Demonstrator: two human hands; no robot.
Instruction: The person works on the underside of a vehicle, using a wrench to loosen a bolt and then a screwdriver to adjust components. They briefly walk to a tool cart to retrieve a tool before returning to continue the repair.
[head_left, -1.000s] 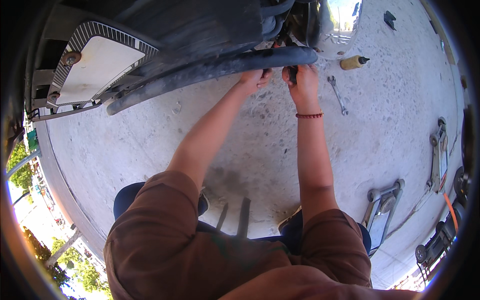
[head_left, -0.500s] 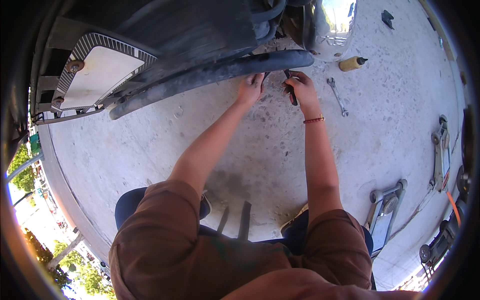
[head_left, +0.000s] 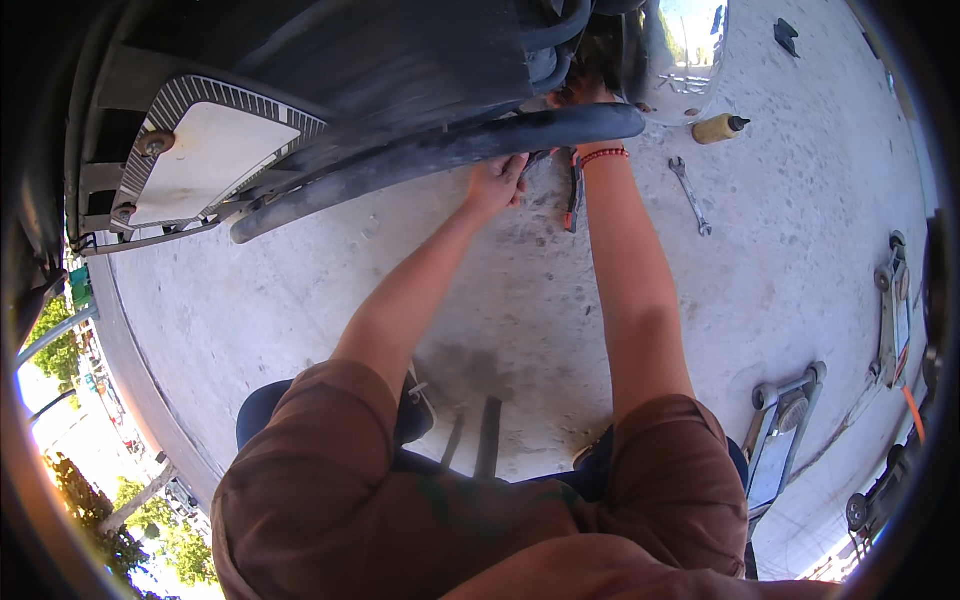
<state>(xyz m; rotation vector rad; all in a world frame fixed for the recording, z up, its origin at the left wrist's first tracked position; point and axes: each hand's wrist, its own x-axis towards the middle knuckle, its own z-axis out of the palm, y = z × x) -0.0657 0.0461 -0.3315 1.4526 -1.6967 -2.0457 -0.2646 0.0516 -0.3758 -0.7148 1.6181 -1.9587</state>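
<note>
A black-and-orange hand tool [head_left: 573, 198], seemingly pliers, sits just on the person's side of the dark curved bar [head_left: 450, 142], near the bar's right end; its head is hidden behind or beneath the bar, so whether its two visible arms join there cannot be told. It should be fairly light for its size but stiff, hard to damage, and its coated-looking handles ought to give good grip unless greasy. The best hold is probably low on the handles, away from the bar, where there is leverage and room for knuckles. The person's left hand [head_left: 495, 188], just on the near side of the bar, has its fingers curled narrowly around the arm that slants toward it. The other arm points back from the bar with no fingers on it, right beside the right wrist with its red beaded bracelet [head_left: 604, 154]. The right hand [head_left: 585, 92] reaches past the bar to its far side, in shadow; whether its fingers are spread or gripping cannot be told. Beyond the bar's right end are a shiny metal cylinder [head_left: 685, 50] and a yellowish bottle [head_left: 716, 129]; a wrench [head_left: 690, 196] lies on the concrete floor [head_left: 430, 270], to the right of the bar and nearer the person.
</note>
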